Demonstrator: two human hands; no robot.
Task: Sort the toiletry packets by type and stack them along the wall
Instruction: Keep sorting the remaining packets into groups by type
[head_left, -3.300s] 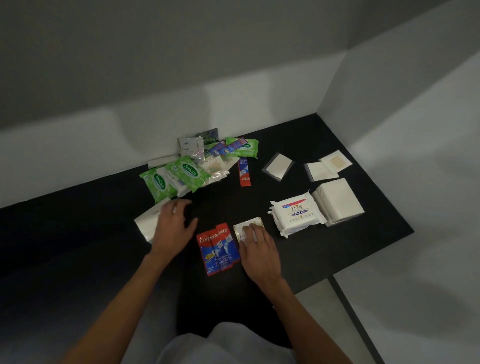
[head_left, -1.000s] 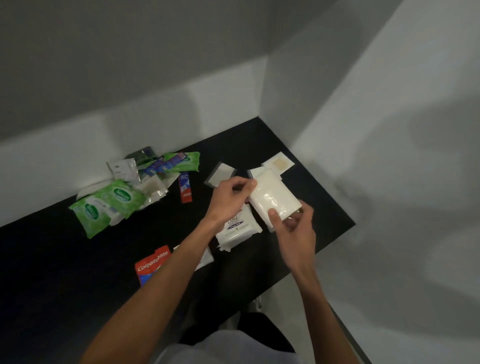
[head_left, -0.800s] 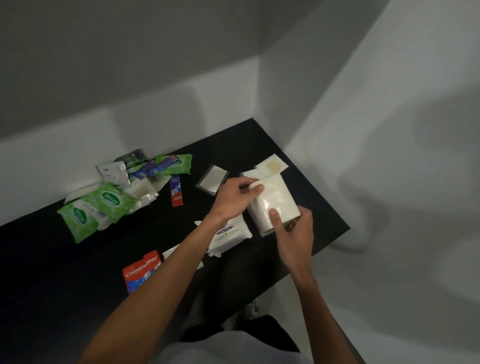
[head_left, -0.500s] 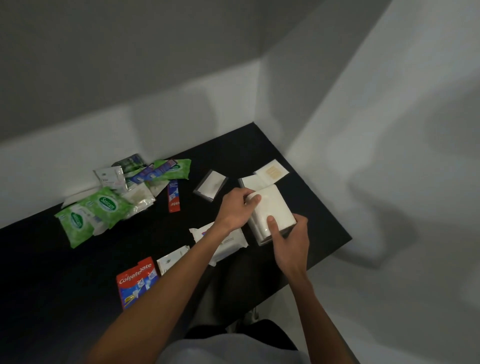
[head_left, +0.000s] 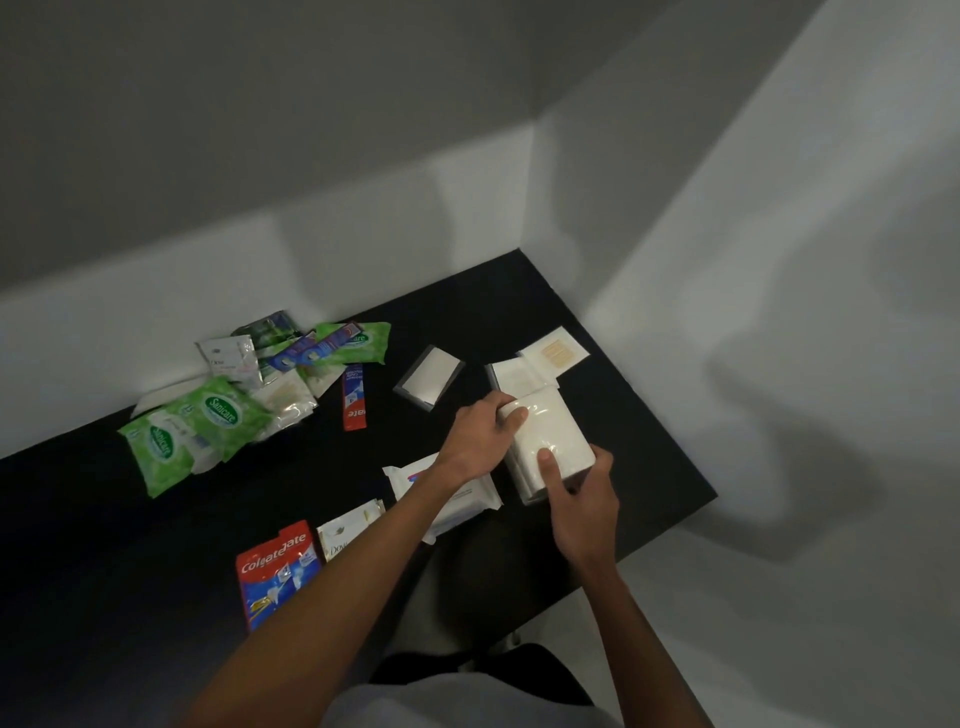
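Tabletop (head_left: 519, 312): left hand (head_left: 480, 441), right hand (head_left: 582, 501) clasp white packets (head_left: 558, 431).

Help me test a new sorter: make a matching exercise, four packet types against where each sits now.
1 Colgate sachets
2 Sanicare wipes
3 Dove wipes pack
4 white packet stack

A gripped by left hand and right hand
B piled left, by the wall
C nearest the person
D beneath the left wrist

Pairs: 1-C, 2-B, 3-D, 4-A

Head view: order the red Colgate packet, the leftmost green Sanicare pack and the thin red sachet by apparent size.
1-2. Sanicare pack and Colgate packet look alike; Colgate is nearer.
3. thin red sachet.
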